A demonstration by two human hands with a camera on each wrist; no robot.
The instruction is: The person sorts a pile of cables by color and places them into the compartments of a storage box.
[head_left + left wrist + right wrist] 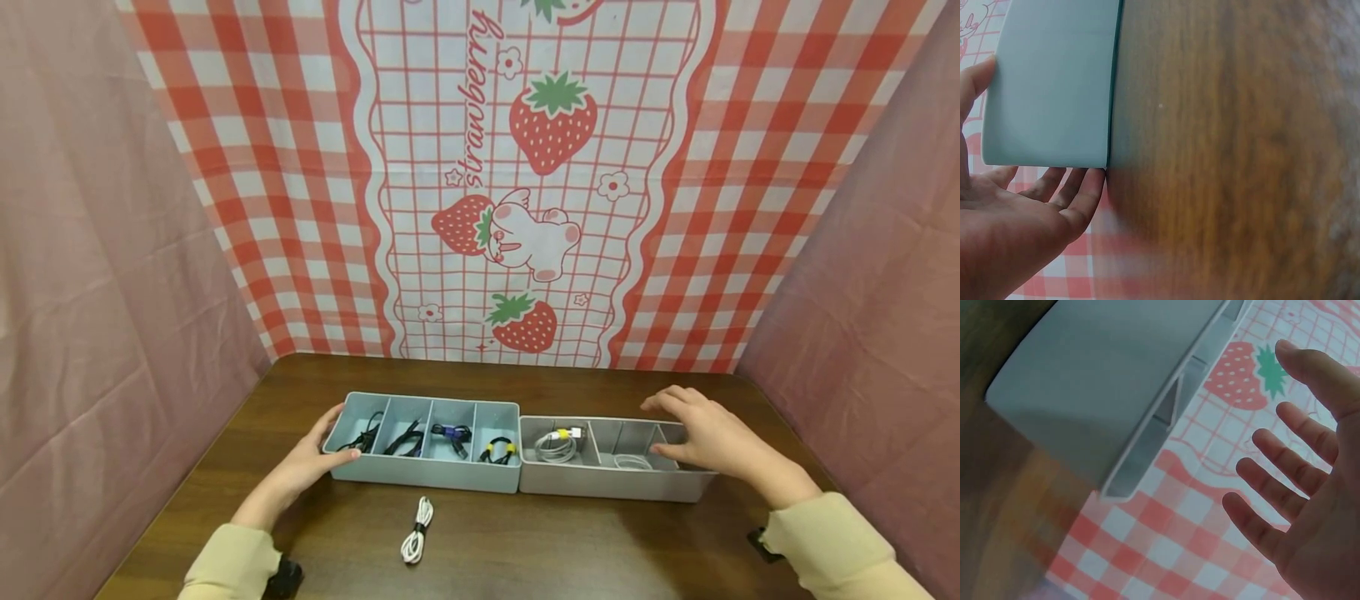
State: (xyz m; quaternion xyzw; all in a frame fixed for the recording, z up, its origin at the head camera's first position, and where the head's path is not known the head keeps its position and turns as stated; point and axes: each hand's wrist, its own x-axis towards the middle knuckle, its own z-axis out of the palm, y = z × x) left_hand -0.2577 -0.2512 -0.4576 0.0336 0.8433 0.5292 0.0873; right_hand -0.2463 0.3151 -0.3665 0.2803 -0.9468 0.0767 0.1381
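At the left end of a light blue organizer box (427,473), my left hand (303,460) rests with its fingers along the end wall and its thumb at the front rim. In the left wrist view, the fingertips (1088,194) touch the end of the box. My right hand (705,429) hovers over the right end of a grey organizer box (615,483), its fingers spread and holding nothing. The right wrist view has the palm (1316,550) apart from the grey box. Both boxes stand end to end, the grey one slightly nearer at its right end.
Bundled dark cables (452,433) lie in the blue box's compartments. A grey cable coil with a yellow tie (557,450) and a pale cable (632,461) lie in the grey box. A white tied cable (417,531) lies on the wooden table (540,550) in front.
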